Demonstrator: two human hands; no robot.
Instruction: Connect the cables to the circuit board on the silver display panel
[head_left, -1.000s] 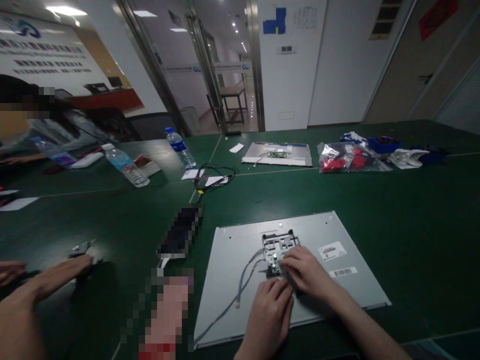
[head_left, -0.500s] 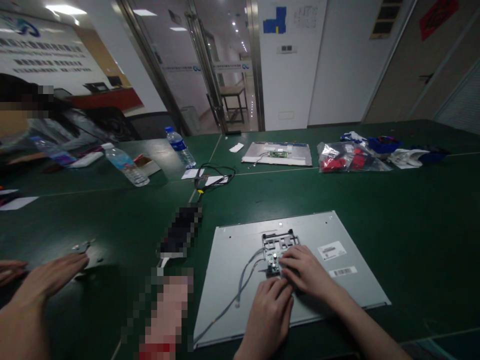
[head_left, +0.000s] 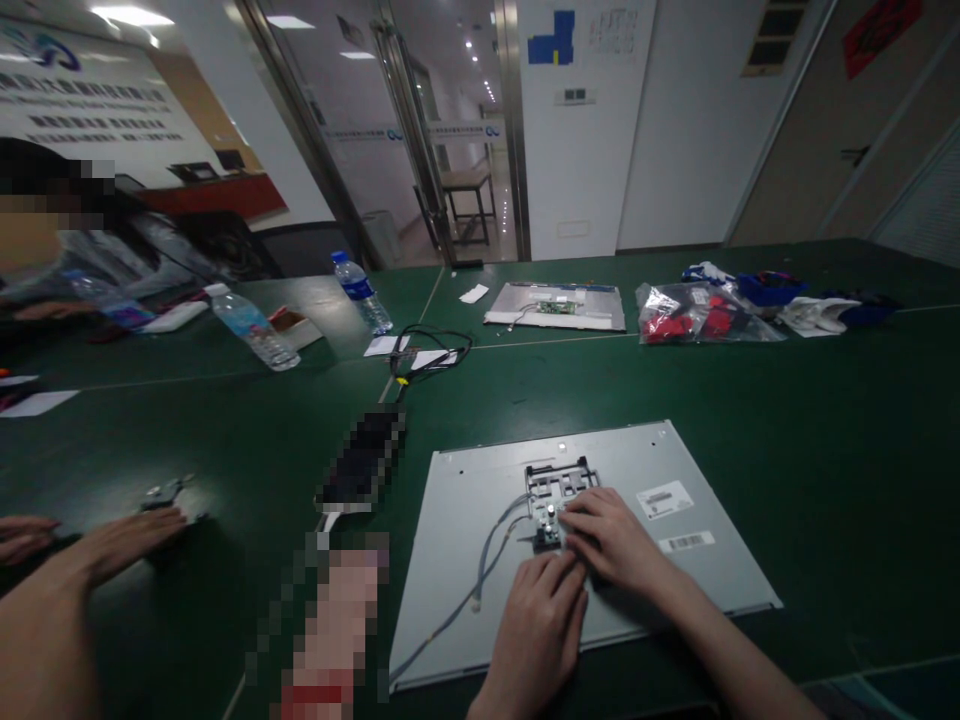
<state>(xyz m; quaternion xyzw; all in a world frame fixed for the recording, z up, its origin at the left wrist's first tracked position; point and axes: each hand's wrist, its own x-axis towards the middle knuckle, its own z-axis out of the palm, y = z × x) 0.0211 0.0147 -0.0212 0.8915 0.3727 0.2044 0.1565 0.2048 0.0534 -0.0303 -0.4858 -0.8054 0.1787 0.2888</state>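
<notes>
A flat grey metal display panel (head_left: 465, 540) lies back side up on the table in front of me. Near its middle sits a small green circuit board (head_left: 550, 514) with black connectors, beside a black-edged cut-out frame (head_left: 561, 483). My right hand (head_left: 619, 540) rests over the board's right side, fingers bent onto its edge. Just below, my left hand (head_left: 541, 605) has its fingers curled and pressed together at the board's lower edge. The fingertips partly cover the board there. A grey cable (head_left: 487, 570) runs from the board's left side across the panel towards its lower left corner.
Left of the panel lies a blurred dark phone-like object (head_left: 363, 460). A co-worker's hand (head_left: 112, 545) is over small metal parts (head_left: 163, 494). Further back are water bottles (head_left: 255, 328), black cables (head_left: 431, 350), a second panel (head_left: 517, 303) and a clear bag (head_left: 701, 315) with red contents.
Both my hands stay at the circuit board with hardly any movement. The co-worker's hand at the left has shifted slightly right.
</notes>
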